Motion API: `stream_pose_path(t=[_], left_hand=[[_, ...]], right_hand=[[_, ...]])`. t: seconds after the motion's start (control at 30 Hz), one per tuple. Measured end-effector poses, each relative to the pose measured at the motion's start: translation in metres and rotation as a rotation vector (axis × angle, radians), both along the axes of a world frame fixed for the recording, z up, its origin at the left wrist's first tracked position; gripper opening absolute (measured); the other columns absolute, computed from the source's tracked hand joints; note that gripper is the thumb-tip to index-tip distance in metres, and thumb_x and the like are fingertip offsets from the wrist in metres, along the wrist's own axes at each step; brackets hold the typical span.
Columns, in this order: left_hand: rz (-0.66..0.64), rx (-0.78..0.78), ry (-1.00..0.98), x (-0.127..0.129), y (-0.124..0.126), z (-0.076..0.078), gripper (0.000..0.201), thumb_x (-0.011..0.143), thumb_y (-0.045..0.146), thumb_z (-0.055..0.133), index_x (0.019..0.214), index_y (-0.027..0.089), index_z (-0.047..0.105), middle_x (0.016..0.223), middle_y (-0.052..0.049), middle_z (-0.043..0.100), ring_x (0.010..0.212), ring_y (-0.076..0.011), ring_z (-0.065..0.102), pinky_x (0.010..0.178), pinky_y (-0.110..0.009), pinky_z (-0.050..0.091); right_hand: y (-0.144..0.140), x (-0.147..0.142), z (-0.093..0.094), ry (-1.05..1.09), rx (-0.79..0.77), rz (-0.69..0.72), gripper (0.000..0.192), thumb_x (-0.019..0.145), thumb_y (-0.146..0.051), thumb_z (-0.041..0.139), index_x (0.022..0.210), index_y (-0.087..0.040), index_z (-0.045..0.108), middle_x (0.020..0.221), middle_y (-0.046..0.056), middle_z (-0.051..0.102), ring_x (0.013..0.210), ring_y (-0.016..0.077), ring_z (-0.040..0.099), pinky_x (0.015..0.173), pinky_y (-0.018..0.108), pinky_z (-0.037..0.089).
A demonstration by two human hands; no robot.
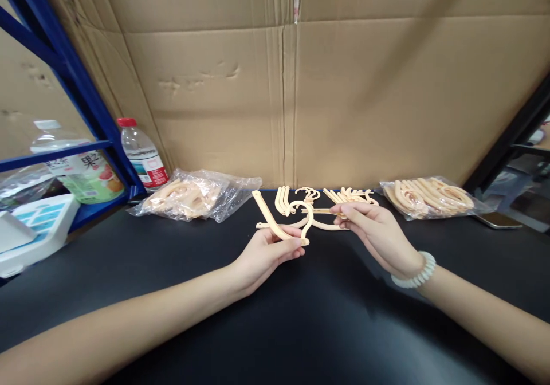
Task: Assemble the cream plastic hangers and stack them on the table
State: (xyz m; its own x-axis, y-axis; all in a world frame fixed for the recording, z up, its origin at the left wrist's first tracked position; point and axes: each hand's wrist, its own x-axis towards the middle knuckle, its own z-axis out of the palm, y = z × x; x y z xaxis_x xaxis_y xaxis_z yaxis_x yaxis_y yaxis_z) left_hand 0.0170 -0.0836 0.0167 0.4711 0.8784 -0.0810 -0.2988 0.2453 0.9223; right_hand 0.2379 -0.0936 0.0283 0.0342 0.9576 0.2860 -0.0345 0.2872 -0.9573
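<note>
My left hand (268, 253) pinches a cream plastic hanger arm (270, 217) that slants up to the left above the black table (301, 327). My right hand (378, 233), with a white bead bracelet on the wrist, holds a thin cream hook piece (310, 211) whose curved end meets the arm near my left fingertips. Behind the hands, loose cream hanger parts (339, 195) lie in a row on the table.
A clear bag of hanger parts (195, 196) lies at the back left and another bag (429, 197) at the back right beside a phone (498, 220). A water bottle (144, 156) and blue shelving (64, 70) stand at left. A cardboard wall (344, 87) closes the back.
</note>
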Motion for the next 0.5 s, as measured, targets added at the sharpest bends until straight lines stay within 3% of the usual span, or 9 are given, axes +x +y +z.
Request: stream_pose_path(t=[0.13,0.23,0.37,0.5], left_hand=[[-0.006,0.012,-0.004,0.0,0.001,-0.001,0.02,0.067,0.018,0.082,0.081,0.012,0.069,0.082,-0.001,0.065,0.074,-0.0103,0.063,0.08,-0.026,0.05],[0.01,0.026,0.0,0.0,0.001,-0.002,0.02,0.067,0.018,0.082,0.08,0.012,0.069,0.08,-0.001,0.064,0.072,-0.0102,0.062,0.078,-0.025,0.049],[0.037,0.04,0.003,0.0,0.001,-0.002,0.019,0.067,0.018,0.081,0.08,0.011,0.069,0.079,-0.001,0.063,0.07,-0.0104,0.062,0.076,-0.025,0.049],[0.043,0.064,0.02,0.001,0.002,-0.004,0.019,0.065,0.016,0.081,0.08,0.011,0.069,0.078,-0.002,0.065,0.071,-0.0114,0.062,0.073,-0.025,0.048]], right_hand=[[-0.006,-0.008,-0.006,0.02,-0.035,-0.001,0.03,0.073,-0.038,0.075,0.097,-0.02,0.07,0.104,0.007,0.065,0.08,0.0164,0.058,0.075,0.033,0.051],[-0.01,-0.013,-0.007,0.11,-0.111,-0.021,0.043,0.067,-0.031,0.079,0.108,-0.025,0.066,0.118,0.005,0.057,0.082,0.0146,0.059,0.075,0.031,0.052],[-0.012,-0.017,-0.009,0.262,-0.293,0.084,0.058,0.063,-0.021,0.081,0.117,-0.026,0.061,0.097,0.001,0.059,0.08,0.013,0.061,0.083,0.032,0.053],[-0.012,-0.021,-0.013,0.393,-0.391,0.253,0.036,0.064,-0.018,0.081,0.097,-0.02,0.066,0.088,0.0,0.061,0.088,0.0159,0.065,0.093,0.033,0.05]])
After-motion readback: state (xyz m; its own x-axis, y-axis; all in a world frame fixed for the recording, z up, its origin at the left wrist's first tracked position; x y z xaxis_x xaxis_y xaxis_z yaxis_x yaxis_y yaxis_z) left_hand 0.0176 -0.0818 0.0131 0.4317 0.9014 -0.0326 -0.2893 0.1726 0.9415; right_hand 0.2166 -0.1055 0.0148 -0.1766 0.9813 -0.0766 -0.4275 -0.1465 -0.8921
